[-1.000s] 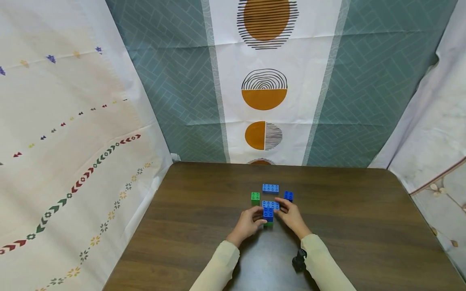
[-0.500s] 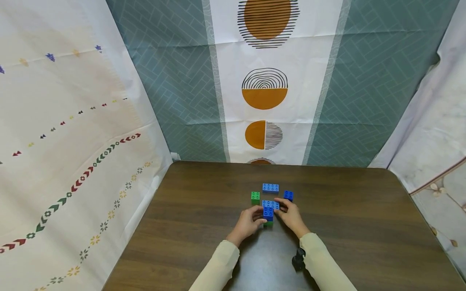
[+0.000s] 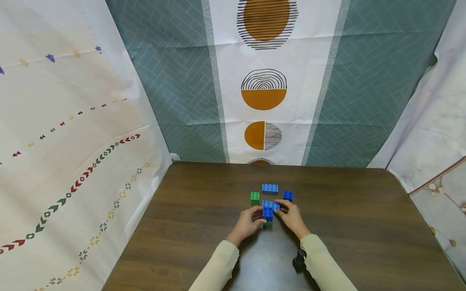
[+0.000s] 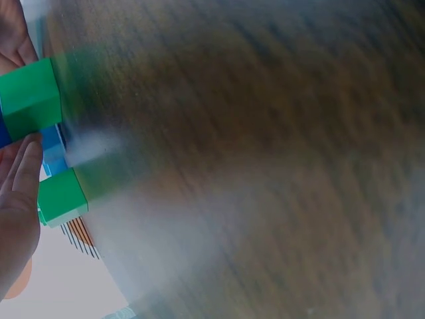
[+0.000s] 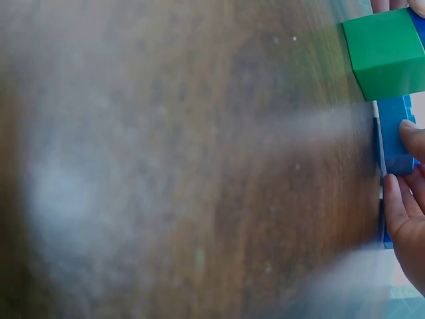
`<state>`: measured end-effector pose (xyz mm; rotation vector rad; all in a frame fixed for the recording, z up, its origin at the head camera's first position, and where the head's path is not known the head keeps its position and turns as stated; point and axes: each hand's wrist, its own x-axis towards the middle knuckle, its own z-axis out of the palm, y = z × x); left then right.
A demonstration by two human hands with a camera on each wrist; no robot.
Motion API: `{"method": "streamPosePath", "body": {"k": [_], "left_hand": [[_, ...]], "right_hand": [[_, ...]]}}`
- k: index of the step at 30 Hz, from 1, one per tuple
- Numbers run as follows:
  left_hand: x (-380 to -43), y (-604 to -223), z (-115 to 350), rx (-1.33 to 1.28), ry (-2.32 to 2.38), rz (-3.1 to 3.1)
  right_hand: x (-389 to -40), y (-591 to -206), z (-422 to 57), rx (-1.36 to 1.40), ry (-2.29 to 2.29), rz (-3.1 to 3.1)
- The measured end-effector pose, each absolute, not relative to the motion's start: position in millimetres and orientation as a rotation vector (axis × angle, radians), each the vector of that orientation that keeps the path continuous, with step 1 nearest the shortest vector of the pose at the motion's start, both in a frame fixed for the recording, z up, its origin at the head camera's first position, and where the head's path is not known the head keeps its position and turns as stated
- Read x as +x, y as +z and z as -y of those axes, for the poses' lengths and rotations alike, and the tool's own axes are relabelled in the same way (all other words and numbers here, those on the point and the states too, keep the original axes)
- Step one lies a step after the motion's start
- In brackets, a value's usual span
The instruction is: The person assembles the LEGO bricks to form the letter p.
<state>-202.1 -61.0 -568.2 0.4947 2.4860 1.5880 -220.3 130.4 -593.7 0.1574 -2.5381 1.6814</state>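
L hand curled, gripping dk blue brick stacked on grn base brick, mid-table; R hand thumb + index pinch rt end of lt blue brick just on far side, joined or not unclear. Farther: loose grn brick L, small blue brick R.

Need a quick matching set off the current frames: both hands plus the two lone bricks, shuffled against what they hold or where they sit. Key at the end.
Things
1. Left hand
2. Right hand
3. Lone green brick
4. Lone dark blue brick

Place or state
A. Pinches a light blue brick
B. Rightmost brick in the head view
C. Grips the dark blue-on-green stack
D. Leftmost brick in the head view

Pairs: 1-C, 2-A, 3-D, 4-B
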Motion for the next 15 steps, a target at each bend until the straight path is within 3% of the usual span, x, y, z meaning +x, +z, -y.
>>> {"method": "streamPosePath", "body": {"k": [15], "left_hand": [[-201.3,-568.6,61.2,0.484,1.601,-2.473]], "right_hand": [[-214.2,-587.2,-141.6,0.211,1.677,2.492]]}}
